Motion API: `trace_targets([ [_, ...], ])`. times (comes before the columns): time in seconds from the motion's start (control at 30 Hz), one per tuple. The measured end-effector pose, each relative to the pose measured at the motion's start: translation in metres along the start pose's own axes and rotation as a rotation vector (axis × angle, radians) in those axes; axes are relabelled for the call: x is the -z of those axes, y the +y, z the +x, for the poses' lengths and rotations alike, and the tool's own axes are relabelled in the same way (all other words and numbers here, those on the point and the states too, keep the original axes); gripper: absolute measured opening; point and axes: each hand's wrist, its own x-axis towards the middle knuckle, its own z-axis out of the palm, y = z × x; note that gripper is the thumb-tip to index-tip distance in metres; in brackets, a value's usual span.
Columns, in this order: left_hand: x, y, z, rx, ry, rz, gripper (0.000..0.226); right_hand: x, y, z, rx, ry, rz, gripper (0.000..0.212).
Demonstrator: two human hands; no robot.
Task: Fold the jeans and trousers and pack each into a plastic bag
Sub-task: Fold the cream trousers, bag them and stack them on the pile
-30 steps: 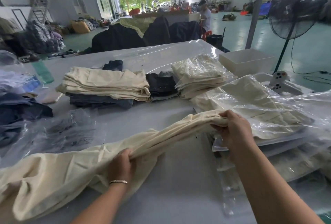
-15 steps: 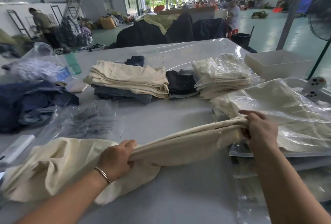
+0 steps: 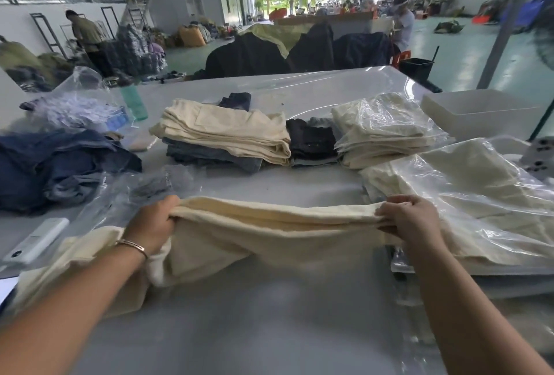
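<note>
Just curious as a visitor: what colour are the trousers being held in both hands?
Cream, plain: the trousers, seen in the head view.

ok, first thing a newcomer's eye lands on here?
The cream trousers stretched across the near middle of the table, left hand and right hand gripping their top edge. Behind them, a stack of folded cream trousers; to the right, bagged cream trousers glinting in clear plastic.
</note>
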Motion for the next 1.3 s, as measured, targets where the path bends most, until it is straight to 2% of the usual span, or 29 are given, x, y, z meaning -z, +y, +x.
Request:
trace_targets([
  [0.1,0.043,0.005,0.027,-0.102,-0.112,0.249,0.045,-0.008,-0.009,0.006,-0.004,0.011,-0.026,0.025],
  [0.17,0.07,0.011,0.053,-0.138,-0.093,0.412,0.047,-0.015,-0.024,0.009,0.033,-0.001,0.021,0.027],
  [0.2,0.084,0.017,0.068,-0.167,0.0,0.449,0.033,-0.02,-0.034,0.009,0.063,-0.014,0.049,0.028],
  [0.23,0.099,0.023,0.082,-0.19,0.144,0.439,0.016,-0.027,-0.045,0.009,0.101,-0.024,0.082,0.028],
  [0.27,0.116,0.026,0.096,-0.187,0.329,0.385,0.009,-0.034,-0.057,0.009,0.149,-0.03,0.131,0.029],
  [0.33,0.148,0.029,0.111,-0.158,0.742,0.259,0.013,-0.046,-0.08,0.01,0.246,-0.034,0.235,0.03],
  [0.37,0.156,0.028,0.111,-0.17,0.893,0.247,0.012,-0.049,-0.087,0.01,0.283,-0.013,0.255,0.032],
  [0.4,0.156,0.025,0.108,-0.218,0.969,0.284,0.012,-0.049,-0.09,0.012,0.306,0.02,0.256,0.035],
  [0.43,0.145,0.018,0.101,-0.3,0.951,0.34,0.016,-0.045,-0.086,0.014,0.311,0.063,0.232,0.037],
  [0.47,0.124,0.007,0.089,-0.39,0.853,0.376,0.021,-0.038,-0.076,0.016,0.296,0.103,0.18,0.037],
  [0.53,0.072,-0.021,0.053,-0.538,0.567,0.403,0.027,-0.02,-0.044,0.021,0.23,0.183,0.004,0.034],
  [0.6,0.02,-0.049,0.017,-0.596,0.296,0.439,0.028,-0.003,-0.007,0.023,0.141,0.209,-0.221,0.034],
  [0.63,-0.001,-0.06,0.005,-0.561,0.147,0.465,0.031,0.002,0.01,0.022,0.127,0.203,-0.354,0.034],
  [0.73,-0.054,-0.082,-0.023,-0.307,-0.421,0.603,0.049,0.001,0.056,0.008,0.155,0.131,-0.833,0.03],
  [0.8,-0.083,-0.091,-0.045,-0.303,-0.649,0.668,0.054,-0.003,0.081,-0.003,0.123,0.063,-1.033,0.034],
  [0.83,-0.091,-0.092,-0.051,-0.304,-0.699,0.695,0.054,-0.004,0.09,-0.007,0.114,0.045,-1.09,0.034],
  [0.9,-0.09,-0.094,-0.052,-0.274,-0.666,0.73,0.051,-0.005,0.096,-0.009,0.118,0.059,-1.1,0.03],
  [1.0,-0.073,-0.096,-0.036,-0.153,-0.428,0.737,0.039,-0.008,0.099,-0.011,0.194,0.144,-0.929,0.034],
  [1.07,-0.065,-0.095,-0.031,-0.106,-0.369,0.712,0.031,-0.012,0.109,-0.015,0.183,0.138,-0.859,0.035],
  [1.13,-0.071,-0.093,-0.037,-0.128,-0.412,0.715,0.033,-0.017,0.121,-0.02,0.037,0.083,-0.86,0.033],
  [1.2,-0.083,-0.096,-0.049,-0.192,-0.516,0.666,0.039,-0.015,0.134,-0.019,-0.003,0.041,-1.03,0.037],
  [1.3,-0.081,-0.104,-0.057,-0.177,-0.607,0.597,0.053,-0.015,0.134,-0.018,-0.012,0.093,-1.241,0.042],
])
